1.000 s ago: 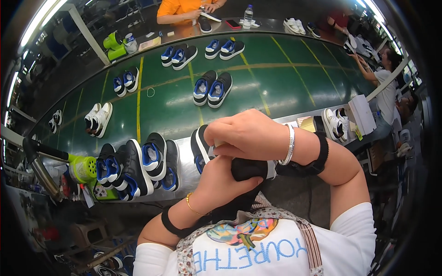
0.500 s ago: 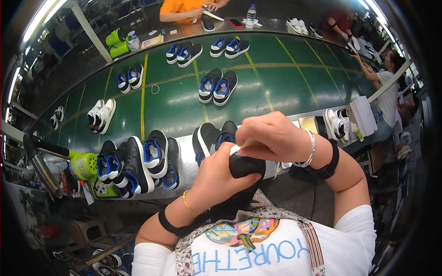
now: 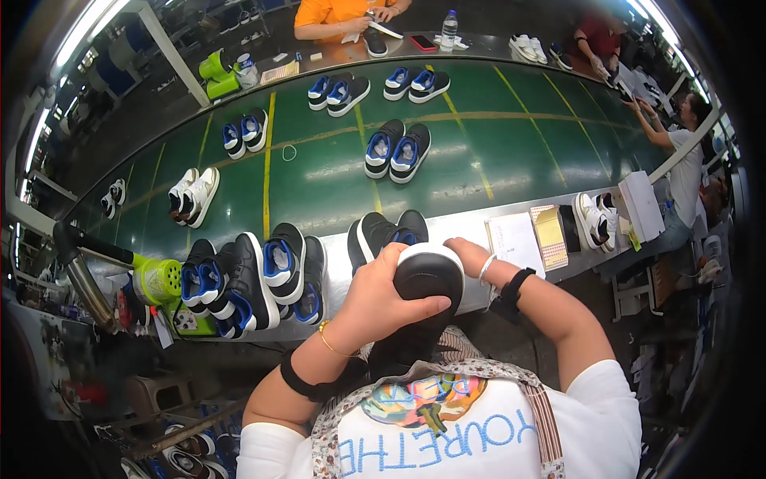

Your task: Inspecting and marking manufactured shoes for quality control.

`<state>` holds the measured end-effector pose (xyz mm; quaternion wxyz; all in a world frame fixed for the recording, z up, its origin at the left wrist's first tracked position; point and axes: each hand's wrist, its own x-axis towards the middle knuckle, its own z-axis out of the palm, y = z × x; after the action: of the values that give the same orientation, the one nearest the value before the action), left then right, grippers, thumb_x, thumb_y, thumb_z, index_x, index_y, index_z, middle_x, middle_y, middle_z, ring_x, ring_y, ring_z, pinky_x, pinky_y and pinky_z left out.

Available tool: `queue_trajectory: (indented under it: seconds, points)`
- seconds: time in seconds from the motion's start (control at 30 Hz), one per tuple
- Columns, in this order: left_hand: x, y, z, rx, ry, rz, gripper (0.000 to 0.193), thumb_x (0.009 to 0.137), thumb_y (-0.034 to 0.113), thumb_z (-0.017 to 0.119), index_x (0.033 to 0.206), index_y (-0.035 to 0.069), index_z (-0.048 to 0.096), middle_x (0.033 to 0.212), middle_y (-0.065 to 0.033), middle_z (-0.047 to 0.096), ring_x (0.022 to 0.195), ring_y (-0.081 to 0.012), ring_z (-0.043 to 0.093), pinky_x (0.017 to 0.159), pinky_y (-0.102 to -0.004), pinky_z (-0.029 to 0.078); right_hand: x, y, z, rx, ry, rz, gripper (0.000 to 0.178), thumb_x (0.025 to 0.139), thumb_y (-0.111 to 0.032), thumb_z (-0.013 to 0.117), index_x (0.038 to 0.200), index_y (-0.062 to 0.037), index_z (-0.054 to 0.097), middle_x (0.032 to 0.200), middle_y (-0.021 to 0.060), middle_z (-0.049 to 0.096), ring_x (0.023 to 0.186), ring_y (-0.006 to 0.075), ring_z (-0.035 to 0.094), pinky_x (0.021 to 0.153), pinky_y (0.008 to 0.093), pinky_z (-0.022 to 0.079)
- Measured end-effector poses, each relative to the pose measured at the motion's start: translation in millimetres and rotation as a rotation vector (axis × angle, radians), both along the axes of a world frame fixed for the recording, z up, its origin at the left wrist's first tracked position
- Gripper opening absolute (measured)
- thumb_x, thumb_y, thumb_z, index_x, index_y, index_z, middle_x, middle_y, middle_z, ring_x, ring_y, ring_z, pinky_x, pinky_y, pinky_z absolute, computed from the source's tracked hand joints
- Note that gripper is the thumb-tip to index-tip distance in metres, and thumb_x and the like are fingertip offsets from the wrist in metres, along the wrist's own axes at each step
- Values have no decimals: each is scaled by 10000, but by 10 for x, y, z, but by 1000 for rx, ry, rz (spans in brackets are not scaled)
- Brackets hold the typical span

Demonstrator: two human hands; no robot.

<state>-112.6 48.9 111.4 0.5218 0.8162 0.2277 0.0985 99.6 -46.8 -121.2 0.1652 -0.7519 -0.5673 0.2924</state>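
Observation:
My left hand grips a black sneaker with a white sole, held toe up in front of my chest. Its thumb lies across the black upper and its fingers wrap round the sole edge. Close by the shoe's right side is my right hand. Its fingers are mostly hidden behind the toe, so what they hold, if anything, does not show. Just beyond the held shoe stands a pair of black sneakers with blue linings, partly covered by my left hand.
A green belt with yellow lines carries several pairs of shoes. More black sneakers crowd the metal ledge at left, beside a green blower. Right of my hands lie a paper pad and white sneakers. A person in orange works opposite.
My right hand has moved from over the shoe's toe down to its right side, uncovering the white sole edge and toe. My left hand keeps its grip. The view has shifted slightly.

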Motion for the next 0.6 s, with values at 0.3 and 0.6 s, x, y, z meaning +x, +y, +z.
queue_trajectory:
  seconds: [0.3, 0.6]
  points:
    - [41, 99, -33, -85, -24, 49, 568, 621, 306, 778, 1014, 4, 500, 892, -132, 630, 819, -200, 625, 738, -303, 484, -422, -283, -100, 340, 311, -315, 485, 843, -254, 564, 1260, -61, 408, 1224, 148, 461, 1145, 300, 437, 963, 391, 330]
    - [211, 665, -714, -982, -540, 221, 397, 928, 338, 420, 1164, 18, 412, 1196, -124, 461, 1125, -213, 452, 911, -370, 404, -900, -383, 730, 297, 1627, -5, 655, 841, -413, 555, 1327, -39, 325, 1318, 84, 404, 1216, 191, 385, 1008, 356, 310]
